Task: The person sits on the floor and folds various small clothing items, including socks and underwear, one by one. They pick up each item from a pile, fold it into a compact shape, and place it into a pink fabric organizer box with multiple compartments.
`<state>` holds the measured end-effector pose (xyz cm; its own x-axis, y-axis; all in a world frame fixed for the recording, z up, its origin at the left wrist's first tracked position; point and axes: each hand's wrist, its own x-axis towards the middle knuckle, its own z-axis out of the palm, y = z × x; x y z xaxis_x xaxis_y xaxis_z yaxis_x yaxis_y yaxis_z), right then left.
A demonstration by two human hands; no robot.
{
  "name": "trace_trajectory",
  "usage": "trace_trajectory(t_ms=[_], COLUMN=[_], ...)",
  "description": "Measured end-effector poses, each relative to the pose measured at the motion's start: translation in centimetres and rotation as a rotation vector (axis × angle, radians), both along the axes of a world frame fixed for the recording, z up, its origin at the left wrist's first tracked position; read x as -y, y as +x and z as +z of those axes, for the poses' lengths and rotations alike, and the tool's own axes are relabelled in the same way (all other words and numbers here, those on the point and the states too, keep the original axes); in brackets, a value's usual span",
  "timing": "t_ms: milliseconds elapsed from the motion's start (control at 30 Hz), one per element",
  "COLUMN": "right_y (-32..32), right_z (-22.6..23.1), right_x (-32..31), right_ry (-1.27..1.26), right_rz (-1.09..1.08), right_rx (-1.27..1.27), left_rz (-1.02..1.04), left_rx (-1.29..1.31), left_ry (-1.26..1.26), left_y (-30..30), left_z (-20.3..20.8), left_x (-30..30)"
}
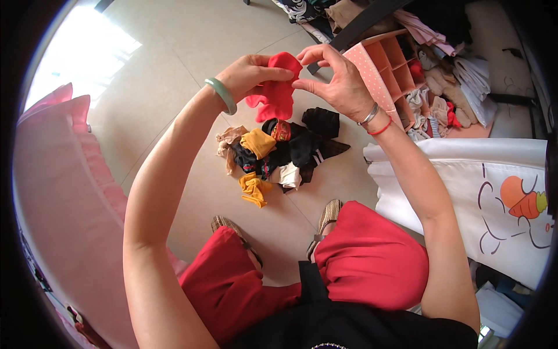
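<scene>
A red sock (278, 96) hangs in the air in front of me, above a heap of clothing on the floor. My left hand (251, 74), with a green bangle at the wrist, is closed on it with the thumb across its front. From the other side, my right hand (339, 84) has thumb and forefinger at the sock's right edge, bent in a loose pinch. The heap below holds a mustard sock (257, 143), another mustard piece (253, 189), a white piece (287, 175), a beige piece (231, 139) and several black ones (321, 122).
To the right, a pink dotted divider box (372, 67) is tilted beside a pile of socks and cloth (439, 107). A white fabric cover (453, 186) with a carrot picture lies nearer. Pink padded fabric (70, 192) stands at left. My shoes (235, 232) are near the heap.
</scene>
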<state>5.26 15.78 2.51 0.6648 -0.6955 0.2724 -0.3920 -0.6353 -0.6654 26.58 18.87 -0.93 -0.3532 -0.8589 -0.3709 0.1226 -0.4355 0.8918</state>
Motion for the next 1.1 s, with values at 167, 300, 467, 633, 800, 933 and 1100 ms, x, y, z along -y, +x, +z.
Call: trace_trajectory(t_ms=[167,300,467,633,800,933,1100], right_y=[0.9,0.7,0.1,-0.4,-0.3,0.0,0.5], right_z=[1.2,1.0,0.5,2.1,2.9,2.9,3.4], right_x=[-0.6,-0.5,-0.4,0.1,0.2,0.5,-0.2], right_ry=[-0.003,-0.024,0.181,0.462,0.473,0.461,0.45], right_rz=[-0.078,-0.062,-0.087,-0.126,-0.115,-0.1,-0.157], right_rx=[-0.023,0.056,0.284,0.577,0.544,0.677,0.716], left_rz=[0.068,0.104,0.172,0.279,0.249,0.226,0.196], left_rx=[-0.327,-0.332,-0.226,0.16,0.071,-0.074,0.15], left_ry=[0.076,0.027,-0.011,-0.254,-0.218,-0.222,-0.431], left_y=[-0.5,-0.4,-0.5,-0.9,-2.0,-2.1,-3.0], left_z=[1.2,1.7,1.9,3.2,5.2,6.2,6.1], left_x=[-0.3,-0.8,-0.9,-0.6,-0.9,-1.1,-1.7])
